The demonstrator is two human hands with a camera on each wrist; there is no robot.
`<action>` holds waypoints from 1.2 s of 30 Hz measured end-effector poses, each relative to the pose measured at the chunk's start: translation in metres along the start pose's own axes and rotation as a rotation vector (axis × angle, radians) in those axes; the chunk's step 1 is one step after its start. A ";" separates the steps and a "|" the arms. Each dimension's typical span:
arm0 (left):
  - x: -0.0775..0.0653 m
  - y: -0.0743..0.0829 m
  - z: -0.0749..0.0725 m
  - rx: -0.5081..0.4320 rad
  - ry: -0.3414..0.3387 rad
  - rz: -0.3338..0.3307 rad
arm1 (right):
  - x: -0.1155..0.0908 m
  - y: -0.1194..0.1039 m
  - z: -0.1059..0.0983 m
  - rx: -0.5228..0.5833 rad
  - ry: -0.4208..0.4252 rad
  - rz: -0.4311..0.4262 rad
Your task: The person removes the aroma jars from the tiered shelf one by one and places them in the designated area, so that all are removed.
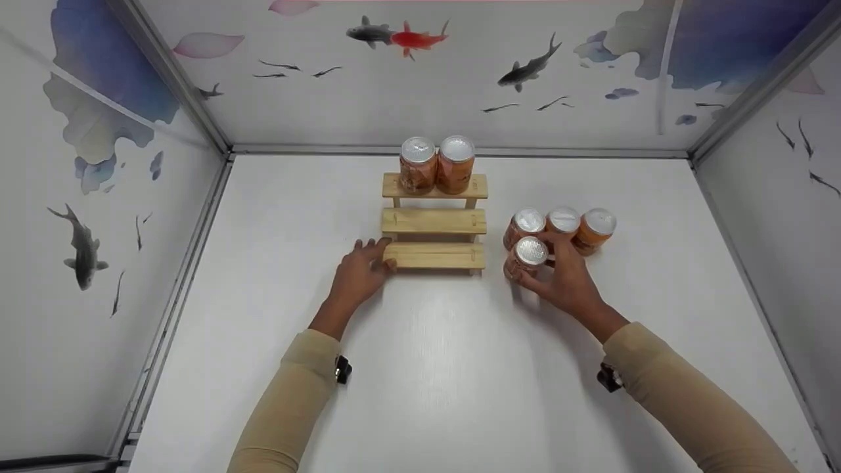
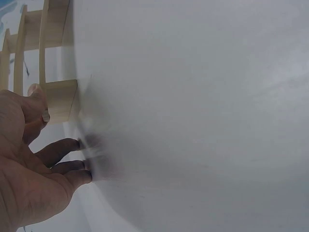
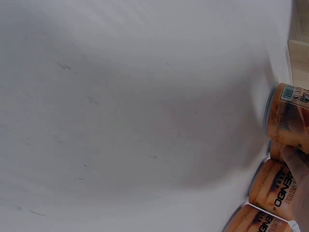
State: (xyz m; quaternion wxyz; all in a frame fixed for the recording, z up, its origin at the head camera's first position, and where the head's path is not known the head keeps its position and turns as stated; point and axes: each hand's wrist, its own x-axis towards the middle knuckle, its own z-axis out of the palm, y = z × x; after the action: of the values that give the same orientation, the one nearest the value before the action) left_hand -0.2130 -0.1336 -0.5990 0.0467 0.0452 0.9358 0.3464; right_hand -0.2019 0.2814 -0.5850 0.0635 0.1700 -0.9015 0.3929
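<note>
A wooden three-tier stand [image 1: 433, 222] sits on the white table. My left hand [image 1: 361, 274] grips the left end of its lowest step; in the left wrist view the thumb [image 2: 36, 99] lies against the wood and the other fingers reach down to the table. An orange can [image 1: 521, 268] with a silver lid is in my right hand [image 1: 570, 279], thumb on the near side and fingers behind. In the right wrist view this can [image 3: 289, 116] shows its barcode label, and the hand [image 3: 300, 181] is mostly out of frame.
Three similar cans [image 1: 594, 233] stand in a row just behind and right of the held one. Two more cans [image 1: 454, 164] stand side by side on the stand's top step. Printed panels [image 1: 460, 98] enclose the table at the back and sides.
</note>
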 end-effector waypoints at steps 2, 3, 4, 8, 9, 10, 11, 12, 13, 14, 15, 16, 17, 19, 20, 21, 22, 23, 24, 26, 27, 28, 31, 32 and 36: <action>0.000 0.000 0.000 0.001 0.004 -0.003 | 0.000 0.000 -0.001 -0.009 -0.006 0.002; 0.000 0.001 0.000 0.001 0.004 -0.004 | 0.000 0.001 -0.001 -0.013 -0.010 0.003; 0.001 0.001 0.000 0.001 0.005 -0.004 | 0.000 0.001 -0.001 -0.018 -0.013 0.003; 0.001 0.000 0.000 -0.011 0.021 0.014 | 0.000 0.001 -0.002 -0.039 -0.020 0.003; 0.000 0.000 0.000 -0.016 0.027 0.023 | 0.001 0.001 -0.002 -0.049 -0.020 -0.003; 0.002 -0.005 0.004 -0.011 0.043 0.038 | 0.001 0.001 -0.003 -0.061 -0.023 -0.008; 0.004 -0.009 0.007 -0.003 0.055 0.050 | 0.001 0.000 -0.004 -0.074 -0.023 -0.014; 0.005 -0.010 0.007 -0.004 0.059 0.059 | 0.002 0.000 -0.005 -0.086 -0.024 -0.024; 0.005 -0.010 0.007 -0.005 0.057 0.062 | 0.002 -0.001 -0.006 -0.097 -0.023 -0.033; 0.005 -0.010 0.007 -0.008 0.054 0.062 | 0.003 -0.002 -0.008 -0.111 -0.024 -0.041; 0.005 -0.011 0.006 -0.010 0.046 0.059 | 0.004 -0.003 -0.009 -0.122 -0.021 -0.052; 0.005 -0.011 0.006 -0.011 0.041 0.056 | 0.004 -0.004 -0.011 -0.131 -0.018 -0.060; 0.005 -0.013 0.007 -0.014 0.041 0.058 | 0.005 -0.005 -0.013 -0.139 -0.011 -0.068; 0.005 -0.013 0.008 -0.024 0.035 0.049 | 0.007 -0.008 -0.016 -0.149 0.003 -0.078; 0.005 -0.014 0.008 -0.023 0.032 0.041 | 0.008 -0.009 -0.018 -0.161 0.011 -0.080; 0.005 -0.013 0.008 -0.019 0.029 0.031 | 0.009 -0.010 -0.020 -0.170 0.022 -0.086; 0.005 -0.013 0.009 -0.017 0.031 0.025 | 0.011 -0.011 -0.021 -0.179 0.031 -0.084; 0.005 -0.012 0.009 -0.014 0.030 0.017 | 0.013 -0.013 -0.022 -0.187 0.041 -0.087; 0.002 -0.007 0.005 -0.018 0.013 -0.003 | 0.015 -0.014 -0.023 -0.194 0.051 -0.093; 0.000 -0.001 0.002 -0.021 -0.004 -0.028 | 0.020 -0.017 -0.025 -0.210 0.070 -0.104; 0.000 0.000 0.002 -0.016 -0.005 -0.030 | 0.023 -0.018 -0.026 -0.212 0.080 -0.114; 0.000 0.000 0.001 -0.011 -0.008 -0.030 | 0.026 -0.020 -0.026 -0.213 0.089 -0.121; 0.001 0.002 0.000 0.013 -0.021 -0.037 | 0.036 -0.025 -0.028 -0.228 0.107 -0.140; 0.001 0.003 0.000 0.023 -0.026 -0.038 | 0.039 -0.027 -0.028 -0.233 0.110 -0.143; 0.002 0.004 -0.001 0.040 -0.030 -0.046 | 0.051 -0.036 -0.029 -0.265 0.112 -0.149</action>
State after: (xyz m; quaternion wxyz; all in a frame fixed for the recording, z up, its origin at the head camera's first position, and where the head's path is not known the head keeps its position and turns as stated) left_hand -0.2150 -0.1309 -0.5959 0.0678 0.0295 0.9425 0.3259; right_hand -0.2375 0.2668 -0.5274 0.1644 0.2044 -0.9254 0.2734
